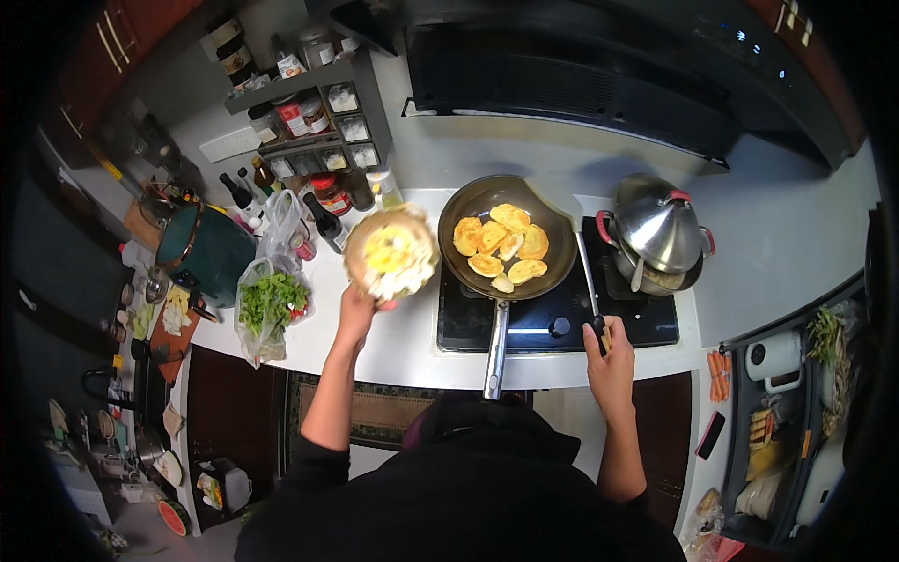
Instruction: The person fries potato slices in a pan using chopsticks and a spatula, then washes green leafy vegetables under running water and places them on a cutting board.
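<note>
My left hand [359, 311] grips the near rim of a round bowl [357, 261], held over the counter left of the frying pan. Inside the bowl lie yellow and whitish food pieces [393, 260], slightly blurred. In my right hand [609, 358] is the black handle of a spatula [588, 270], whose wide blade rests at the pan's upper right rim. The frying pan [460, 204] stands on the black cooktop [460, 327] with its steel handle towards me. Several golden fried pieces [510, 218] lie inside it.
A steel pot [657, 218] with a tilted lid and red handles stands right of the pan. Left are a dark green canister [211, 246], a plastic bag of leafy greens [270, 305] and a dark bottle [326, 221]. A range hood [583, 77] overhangs the cooktop.
</note>
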